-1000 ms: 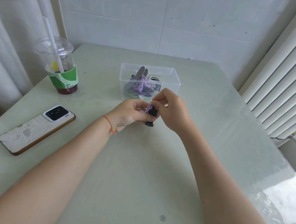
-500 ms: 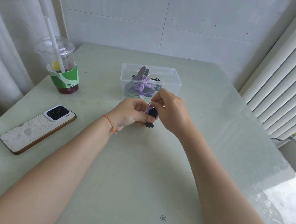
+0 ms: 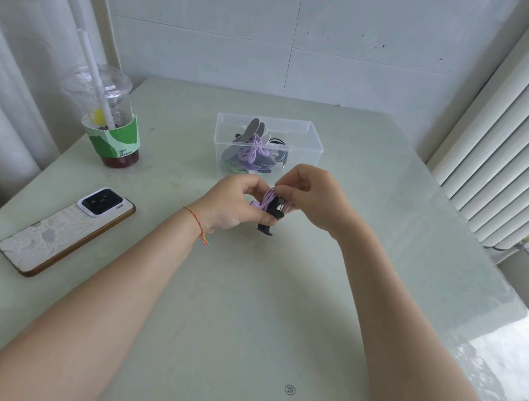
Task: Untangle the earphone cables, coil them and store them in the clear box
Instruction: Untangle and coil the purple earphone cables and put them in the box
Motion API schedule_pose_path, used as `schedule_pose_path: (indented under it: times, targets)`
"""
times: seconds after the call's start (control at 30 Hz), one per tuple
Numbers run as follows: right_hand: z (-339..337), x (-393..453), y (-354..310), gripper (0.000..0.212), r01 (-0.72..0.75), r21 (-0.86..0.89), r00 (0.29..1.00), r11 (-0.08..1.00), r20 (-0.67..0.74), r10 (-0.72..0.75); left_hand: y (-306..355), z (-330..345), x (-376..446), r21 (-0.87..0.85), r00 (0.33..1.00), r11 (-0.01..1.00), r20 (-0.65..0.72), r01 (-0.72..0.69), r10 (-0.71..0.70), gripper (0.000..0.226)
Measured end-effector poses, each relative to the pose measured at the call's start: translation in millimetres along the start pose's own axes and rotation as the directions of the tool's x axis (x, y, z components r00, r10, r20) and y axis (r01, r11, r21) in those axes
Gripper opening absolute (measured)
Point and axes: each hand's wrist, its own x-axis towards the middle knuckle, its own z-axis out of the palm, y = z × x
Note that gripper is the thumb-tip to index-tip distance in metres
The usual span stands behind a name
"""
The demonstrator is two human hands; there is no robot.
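Near the middle of the tabletop [image 3: 246,296], just in front of the clear box [image 3: 315,143], both hands meet around a purple earphone cable [image 3: 268,197] bundled with a black strap [image 3: 271,215]. The left hand [image 3: 233,205] grips the bundle with curled fingers; the right hand [image 3: 315,199] pinches the cable's top. More coiled cables [image 3: 250,153] lie inside the box.

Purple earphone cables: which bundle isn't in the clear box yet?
The purple cable bundle pinched between the left hand and right hand, with a black strap. The other purple bundle already lies inside the clear box.
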Motion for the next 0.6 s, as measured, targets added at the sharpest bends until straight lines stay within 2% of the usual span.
schedule_pose_path:
  times: [0.07,0.23,0.3,0.37,0.5,0.6]
  targets:
    - [-3.1,-0.5,1.5,0.002,-0.024,0.039,1.0,0.999,0.022,0.023,1.1,0.6,-0.1,0.009,1.0,1.0,0.012,-0.009,0.009,0.039]
    - [0.6,-0.3,1.2,0.011,0.0,-0.183,0.997,0.983,0.073,0.013,1.0,1.0,-0.2,-0.002,1.0,1.0,0.004,0.023,-0.023,0.038]
    - [0.4,-0.6,0.4,0.013,-0.002,-0.191,0.995,0.982,0.095,0.021,0.5,0.7,-0.5,-0.031,1.0,0.999,0.01,0.027,-0.027,0.037]
    - [-1.6,-1.2,0.5,0.013,-0.022,-0.138,0.994,0.99,0.104,0.037,0.1,-0.6,-0.6,-0.076,0.999,0.997,0.028,0.026,-0.024,0.038]
    - [-7.0,-2.6,2.1,0.011,-0.111,0.172,0.984,0.979,0.154,0.085,0.9,-3.7,-1.1,-0.169,0.997,0.985,0.08,0.023,-0.01,0.037]
    - [-8.6,-3.4,3.2,0.01,-0.127,0.249,0.978,0.96,0.193,0.08,0.8,-4.0,-1.6,-0.177,0.995,0.984,0.099,0.006,0.012,0.038]
